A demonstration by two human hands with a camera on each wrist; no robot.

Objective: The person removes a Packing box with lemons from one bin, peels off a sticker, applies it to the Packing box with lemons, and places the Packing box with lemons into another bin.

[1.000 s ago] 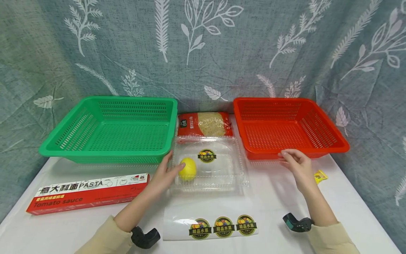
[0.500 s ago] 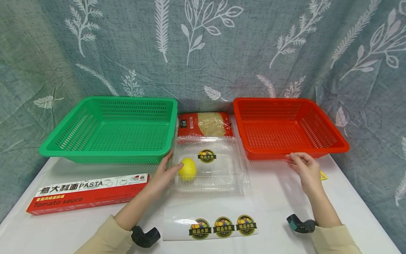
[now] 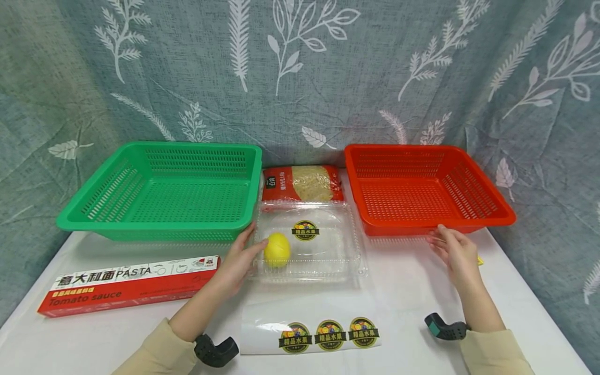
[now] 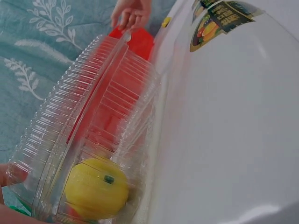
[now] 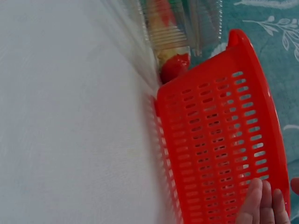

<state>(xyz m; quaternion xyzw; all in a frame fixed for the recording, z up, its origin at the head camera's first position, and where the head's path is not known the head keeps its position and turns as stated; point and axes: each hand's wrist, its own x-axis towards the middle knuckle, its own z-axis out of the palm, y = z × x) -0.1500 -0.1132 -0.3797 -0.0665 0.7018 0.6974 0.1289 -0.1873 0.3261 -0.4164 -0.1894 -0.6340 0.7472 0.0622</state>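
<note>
A clear plastic clamshell container [image 3: 328, 245] with a fruit label on its lid stands mid-table, holding a yellow lemon-like fruit [image 3: 277, 250] at its left end. My left hand [image 3: 237, 260] grips the container's left side, the thumb over the lid by the fruit and the fingers along the far side, partly hidden. In the left wrist view, fingertips show through the plastic edge. My right hand [image 3: 457, 252] is at the front of the red basket [image 3: 430, 227]. In the right wrist view, its straight fingers [image 5: 266, 205] lie against the basket's outer wall, with the thumb beyond the rim.
A green basket [image 3: 154, 227] stands at the back left. Behind the container lies a red bag of pasta [image 3: 311, 182]. A red and white pasta box [image 3: 131, 284] lies front left; a label sheet [image 3: 328, 336] lies in front. A yellow packet [image 3: 480, 261] is partly behind my right hand.
My right hand has moved right along the red basket's front rim, covering more of the yellow packet. The left hand, the container and both baskets have stayed in place.
</note>
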